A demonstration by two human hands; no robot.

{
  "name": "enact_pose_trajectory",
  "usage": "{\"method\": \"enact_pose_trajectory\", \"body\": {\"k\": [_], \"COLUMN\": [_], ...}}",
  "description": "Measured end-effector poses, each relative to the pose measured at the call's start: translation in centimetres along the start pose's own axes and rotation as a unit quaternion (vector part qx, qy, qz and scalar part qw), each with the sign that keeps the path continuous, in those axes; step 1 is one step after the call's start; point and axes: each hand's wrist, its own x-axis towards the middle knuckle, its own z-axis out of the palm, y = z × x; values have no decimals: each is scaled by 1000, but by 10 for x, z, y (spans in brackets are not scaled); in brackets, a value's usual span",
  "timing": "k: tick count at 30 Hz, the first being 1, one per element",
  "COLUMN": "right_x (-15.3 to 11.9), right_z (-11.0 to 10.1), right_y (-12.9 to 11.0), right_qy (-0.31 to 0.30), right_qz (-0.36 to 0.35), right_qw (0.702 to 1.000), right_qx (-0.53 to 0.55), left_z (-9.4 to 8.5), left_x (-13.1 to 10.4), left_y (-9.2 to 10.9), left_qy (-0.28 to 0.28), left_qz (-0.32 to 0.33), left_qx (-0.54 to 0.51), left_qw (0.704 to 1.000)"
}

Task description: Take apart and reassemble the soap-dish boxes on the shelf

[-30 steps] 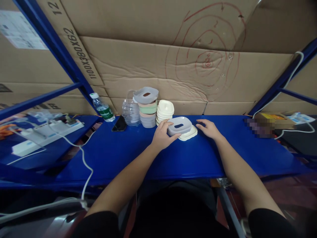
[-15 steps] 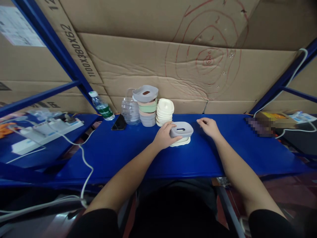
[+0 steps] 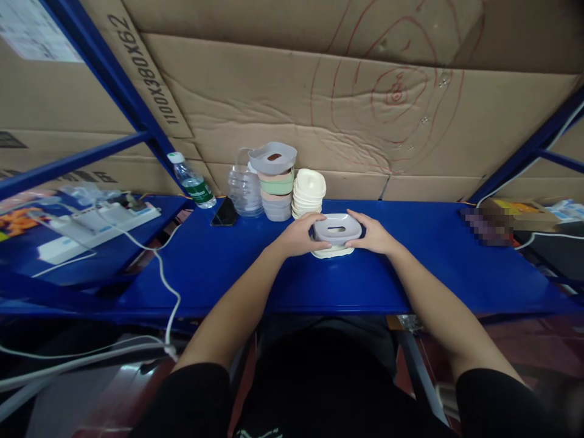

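Observation:
Between my hands is a grey plastic tray (image 3: 336, 227) with an oval slot in its middle. My left hand (image 3: 303, 235) grips its left side, thumb in front and fingers behind. On the opposite side my right hand (image 3: 371, 233) is wrapped round the edge in the same way. Under the grey tray sits a cream plastic piece (image 3: 332, 252), mostly covered. Behind my left hand stands a stack of cream pieces (image 3: 310, 190). Beside it rises a stack of grey, pink and green pieces (image 3: 277, 198), topped by a slotted grey tray (image 3: 272, 157).
Clear plastic containers (image 3: 245, 190), a black phone (image 3: 224, 212) and a water bottle (image 3: 197, 187) stand at the back left of the blue table (image 3: 438, 267). A white power strip (image 3: 98, 234) with cables lies farther left. Cardboard (image 3: 255, 91) walls off the back; a box (image 3: 524, 216) stands right.
My right hand has moved left from beside the grey tray and taken hold of its right side. My left hand still holds the left side. The camera view has shifted slightly.

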Motion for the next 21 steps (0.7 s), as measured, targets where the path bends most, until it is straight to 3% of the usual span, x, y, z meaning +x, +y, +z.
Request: {"method": "enact_pose_trajectory", "body": {"k": [16,21], "right_x": [-1,-1], "right_z": [1,1], "right_y": [14,16], "right_qy": [-93,-97], "right_qz": [-32,-36], "right_qw": [995,994], "right_qx": [-21,-24], "left_z": [-19,-16], "left_x": [-2,-1], "left_y": [4,0], "left_qy": [-125,-156], "left_qz": [-54,-62], "left_qx": [44,52], "left_qw": [990,984]}}
